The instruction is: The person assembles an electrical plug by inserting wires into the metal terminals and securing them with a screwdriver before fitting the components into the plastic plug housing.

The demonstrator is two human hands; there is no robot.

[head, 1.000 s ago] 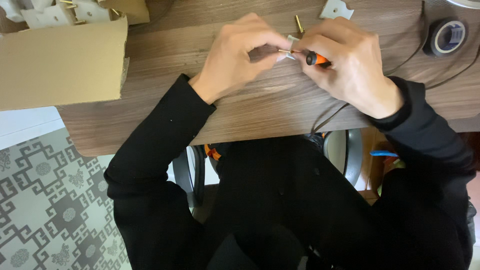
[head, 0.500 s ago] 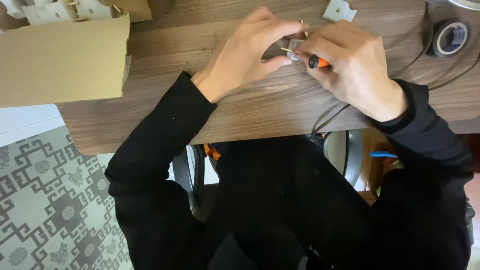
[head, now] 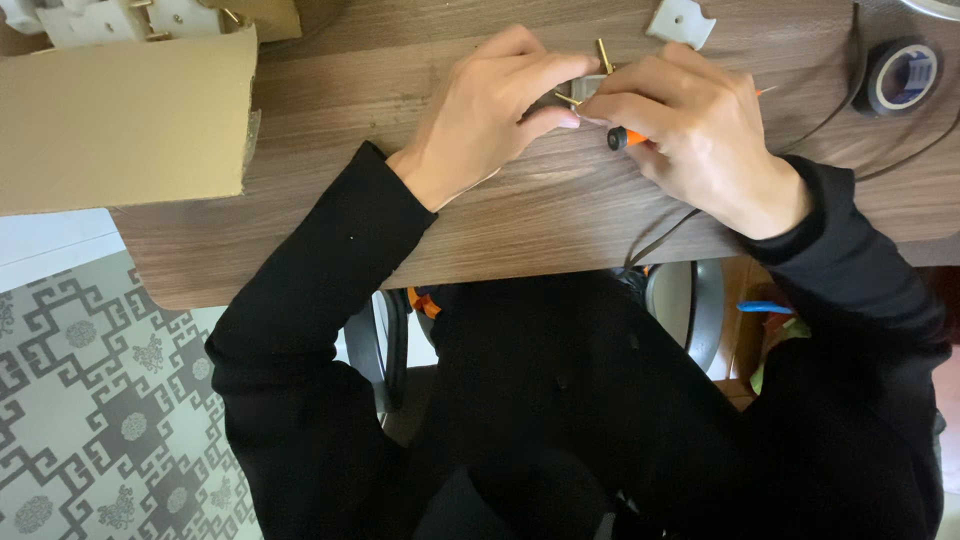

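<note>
Home workbench: wooden desk (head: 560,215), patterned floor (head: 100,400)

An orange-and-black screwdriver (head: 628,137) lies level beside a small grey part (head: 585,90) with brass pins.

Black long sleeves — bare left hand (head: 490,115), right hand (head: 700,130).

Both hands hid most of the small grey part (head: 590,88); the cardboard box (head: 120,120) ran off-frame.
</note>
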